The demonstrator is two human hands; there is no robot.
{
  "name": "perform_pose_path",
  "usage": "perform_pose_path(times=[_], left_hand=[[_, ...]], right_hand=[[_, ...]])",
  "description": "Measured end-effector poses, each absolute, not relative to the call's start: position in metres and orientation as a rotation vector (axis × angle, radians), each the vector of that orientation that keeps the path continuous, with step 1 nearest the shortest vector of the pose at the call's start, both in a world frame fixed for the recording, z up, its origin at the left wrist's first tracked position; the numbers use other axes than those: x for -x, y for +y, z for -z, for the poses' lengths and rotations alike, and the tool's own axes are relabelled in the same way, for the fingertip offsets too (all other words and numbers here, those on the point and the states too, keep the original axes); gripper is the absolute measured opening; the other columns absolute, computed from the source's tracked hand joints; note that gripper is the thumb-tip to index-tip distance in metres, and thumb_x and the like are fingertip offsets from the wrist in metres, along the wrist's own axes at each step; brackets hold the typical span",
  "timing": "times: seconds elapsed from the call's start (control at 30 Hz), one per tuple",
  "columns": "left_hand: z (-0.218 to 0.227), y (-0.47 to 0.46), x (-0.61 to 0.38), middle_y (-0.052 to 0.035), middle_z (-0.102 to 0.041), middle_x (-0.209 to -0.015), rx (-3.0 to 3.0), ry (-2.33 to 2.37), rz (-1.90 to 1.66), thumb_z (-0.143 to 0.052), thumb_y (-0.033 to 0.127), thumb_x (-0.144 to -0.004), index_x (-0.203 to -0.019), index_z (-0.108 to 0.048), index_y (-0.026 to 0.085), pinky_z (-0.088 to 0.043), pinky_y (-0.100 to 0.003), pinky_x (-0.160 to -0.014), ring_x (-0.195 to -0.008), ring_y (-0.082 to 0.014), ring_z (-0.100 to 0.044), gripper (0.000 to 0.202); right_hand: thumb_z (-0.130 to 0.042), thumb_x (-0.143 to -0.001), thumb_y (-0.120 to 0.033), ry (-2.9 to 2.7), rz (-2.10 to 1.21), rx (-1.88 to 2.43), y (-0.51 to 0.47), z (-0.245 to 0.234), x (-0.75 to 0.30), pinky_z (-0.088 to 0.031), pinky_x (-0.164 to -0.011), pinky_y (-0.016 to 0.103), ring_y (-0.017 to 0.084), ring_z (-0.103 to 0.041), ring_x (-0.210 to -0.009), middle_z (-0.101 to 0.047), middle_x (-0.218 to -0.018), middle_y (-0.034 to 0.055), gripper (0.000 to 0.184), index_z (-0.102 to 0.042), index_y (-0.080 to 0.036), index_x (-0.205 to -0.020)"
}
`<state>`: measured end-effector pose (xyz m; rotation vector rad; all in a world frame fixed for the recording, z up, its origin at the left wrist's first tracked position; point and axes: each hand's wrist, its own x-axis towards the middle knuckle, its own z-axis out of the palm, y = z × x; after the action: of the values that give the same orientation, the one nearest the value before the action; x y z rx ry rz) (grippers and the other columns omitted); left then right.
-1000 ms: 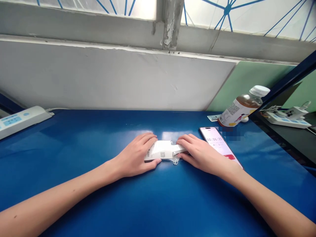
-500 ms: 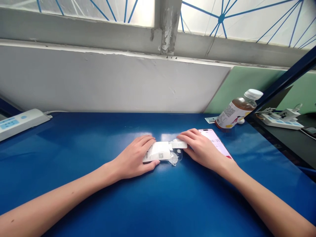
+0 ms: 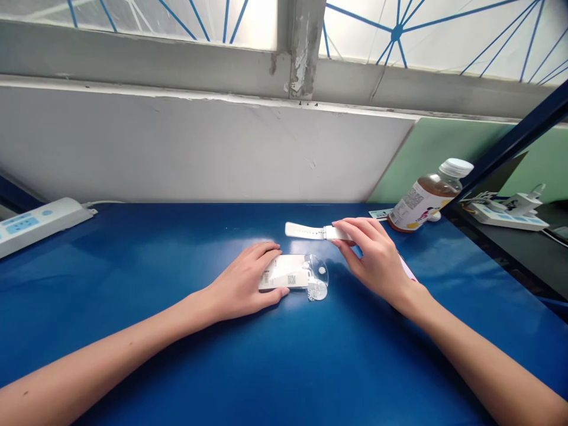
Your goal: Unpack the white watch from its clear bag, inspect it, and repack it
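My left hand (image 3: 248,283) is wrapped round the left part of a small white package (image 3: 293,278), with its thumb along the near edge. Printed codes show on the package, which lies on the blue table (image 3: 248,367). From its right end a clear plastic flap (image 3: 320,269) sticks out, with a round clear seal hanging at the near side. My right hand (image 3: 370,251) pinches a white watch strap (image 3: 306,231) by its thicker right end. The strap's free end, dotted with small holes, points left above the table. Fingers cover the rest of it.
A phone (image 3: 407,269) lies partly behind my right hand. Farther right, a drink bottle (image 3: 426,198) leans beside a blue post, near a small label card (image 3: 378,214). Power strips stand at the far left (image 3: 39,225) and at the right (image 3: 510,218).
My right hand has drawn the white watch strap out of the package's right end and lifted it up and away. My left hand stays on the package.
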<state>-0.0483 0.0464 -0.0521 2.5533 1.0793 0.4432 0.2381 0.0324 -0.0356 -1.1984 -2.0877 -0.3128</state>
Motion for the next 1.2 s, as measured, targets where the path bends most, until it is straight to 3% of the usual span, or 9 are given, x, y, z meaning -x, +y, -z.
perform_pose_path(times=[0.27,0.33,0.47,0.63,0.7,0.83,0.97,1.1,1.2], left_hand=[[0.046,0.049,0.05,-0.0223,-0.03,-0.157,-2.46,1.011,-0.638,-0.068,0.047,-0.085,-0.149,-0.033,0.012,-0.039,-0.053,-0.113,-0.143,-0.0383,-0.034,0.081],[0.04,0.047,0.049,-0.0207,-0.034,-0.155,-2.449,0.954,-0.886,-0.066,0.038,-0.087,-0.149,-0.033,0.013,-0.042,-0.049,-0.111,-0.14,-0.0345,-0.04,0.074],[0.027,0.039,0.043,-0.0145,-0.056,-0.135,-2.559,0.764,-1.259,-0.066,0.022,-0.086,-0.134,-0.05,0.017,-0.046,-0.041,-0.107,-0.127,-0.0276,-0.054,0.052],[0.021,0.029,0.035,-0.0111,-0.068,-0.116,-2.559,0.771,-1.192,-0.063,0.02,-0.09,-0.121,-0.059,0.016,-0.047,-0.039,-0.1,-0.113,-0.0259,-0.061,0.031],[0.019,0.027,0.033,-0.0087,-0.071,-0.107,-2.447,0.796,-1.129,-0.056,0.02,-0.095,-0.114,-0.062,0.016,-0.049,-0.035,-0.093,-0.102,-0.0227,-0.065,0.02],[0.008,0.021,0.029,-0.0048,-0.071,-0.093,-2.009,0.805,-0.927,-0.042,0.026,-0.103,-0.105,-0.065,0.016,-0.051,-0.028,-0.077,-0.085,-0.0173,-0.066,0.025],[-0.001,0.017,0.027,-0.006,-0.07,-0.091,-1.641,0.71,-0.88,-0.038,0.032,-0.105,-0.105,-0.065,0.014,-0.052,-0.031,-0.084,-0.085,-0.0186,-0.067,0.032],[-0.002,0.014,0.025,-0.007,-0.068,-0.095,-1.435,0.565,-0.866,-0.042,0.034,-0.105,-0.109,-0.065,0.014,-0.053,-0.032,-0.084,-0.087,-0.0189,-0.066,0.03],[0.001,0.013,0.023,-0.0067,-0.068,-0.098,-1.297,0.527,-0.845,-0.048,0.035,-0.103,-0.115,-0.064,0.015,-0.053,-0.032,-0.083,-0.085,-0.0184,-0.066,0.028]], right_hand=[[-0.057,-0.096,-0.022,-2.15,0.243,1.155,0.024,0.033,-0.226,-0.054,-0.085,0.044,0.029,-0.061,-0.1,-0.071,-0.109,0.0128,0.021,-0.063,-0.017,-0.116],[-0.057,-0.096,-0.021,-2.192,0.211,1.121,0.02,0.029,-0.221,-0.054,-0.085,0.044,0.028,-0.059,-0.101,-0.07,-0.111,0.0129,0.022,-0.062,-0.016,-0.117],[-0.053,-0.099,-0.022,-2.337,0.091,1.072,0.012,0.012,-0.208,-0.053,-0.084,0.042,0.027,-0.059,-0.099,-0.07,-0.112,0.0114,0.022,-0.061,-0.016,-0.118],[-0.049,-0.101,-0.027,-2.385,0.105,0.965,0.017,-0.02,-0.192,-0.052,-0.082,0.042,0.027,-0.063,-0.097,-0.073,-0.109,0.0134,0.026,-0.065,-0.014,-0.115],[-0.055,-0.098,-0.031,-2.329,0.032,0.973,0.025,-0.031,-0.186,-0.052,-0.08,0.04,0.026,-0.065,-0.092,-0.075,-0.104,0.0126,0.026,-0.066,-0.014,-0.115],[-0.078,-0.08,-0.039,-2.055,-0.394,1.029,0.044,-0.044,-0.175,-0.047,-0.059,0.03,0.018,-0.064,-0.067,-0.074,-0.08,0.0031,0.022,-0.071,-0.02,-0.087],[-0.083,-0.073,-0.043,-1.775,-0.921,0.916,0.054,-0.045,-0.164,-0.04,-0.052,0.027,0.013,-0.054,-0.055,-0.064,-0.062,-0.002,0.03,-0.065,-0.019,-0.071],[-0.075,-0.079,-0.051,-1.448,-1.404,0.85,0.056,-0.04,-0.155,-0.034,-0.05,0.026,0.009,-0.042,-0.051,-0.054,-0.058,-0.0045,0.033,-0.068,-0.019,-0.071],[-0.071,-0.082,-0.055,-1.274,-1.573,0.876,0.058,-0.034,-0.149,-0.039,-0.056,0.026,0.01,-0.047,-0.056,-0.06,-0.065,-0.0019,0.036,-0.074,-0.019,-0.08]])
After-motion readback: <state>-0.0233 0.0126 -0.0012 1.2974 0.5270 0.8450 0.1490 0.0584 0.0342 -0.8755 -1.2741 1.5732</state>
